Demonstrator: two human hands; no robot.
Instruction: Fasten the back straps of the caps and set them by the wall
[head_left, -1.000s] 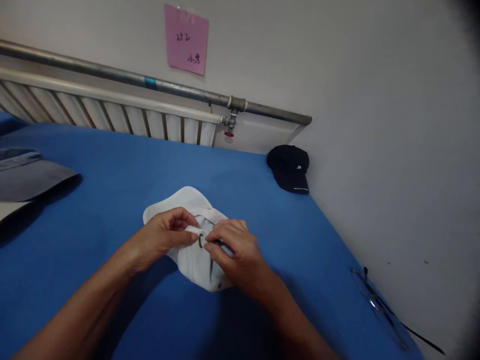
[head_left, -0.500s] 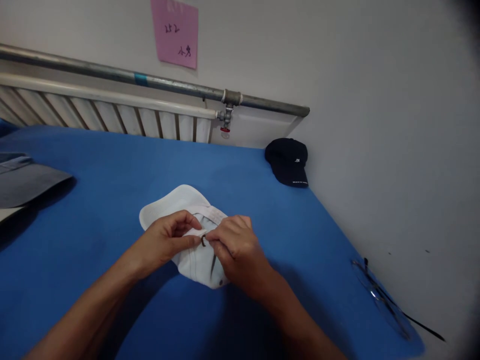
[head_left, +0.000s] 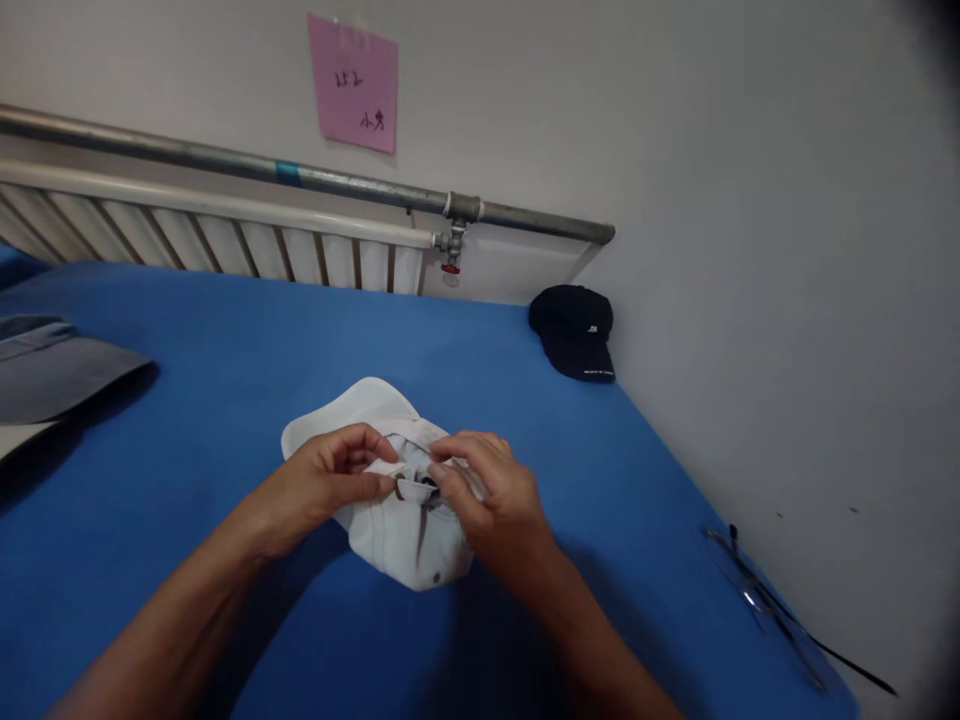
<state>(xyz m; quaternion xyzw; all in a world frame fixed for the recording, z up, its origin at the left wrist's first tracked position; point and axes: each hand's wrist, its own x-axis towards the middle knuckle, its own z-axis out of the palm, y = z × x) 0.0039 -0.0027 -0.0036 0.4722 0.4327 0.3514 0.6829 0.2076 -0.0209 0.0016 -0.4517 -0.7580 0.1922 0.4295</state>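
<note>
A: What is found left of the white cap (head_left: 397,545)?
B: Well to its left, a grey hat (head_left: 75,375) is seen on the blue surface (head_left: 225,345). At the cap's left side, its fabric beside the buckle (head_left: 399,487) is pinched between the thumb and forefinger of the left hand (head_left: 319,485).
A: And the cap itself?
B: It is laid on the blue surface, under both hands. The strap (head_left: 417,491) appears to be in the course of adjustment at the buckle.
A: The right hand (head_left: 499,490)?
B: It is held over the cap's right side, fingers curled, thumb by the strap; whether anything is gripped cannot be told. A firm strap grip, with the buckle steadied, seems called for next.
A: Farther right?
B: Beyond the cap, a dark cap (head_left: 571,330); rightmost, well apart, glasses (head_left: 752,598).
</note>
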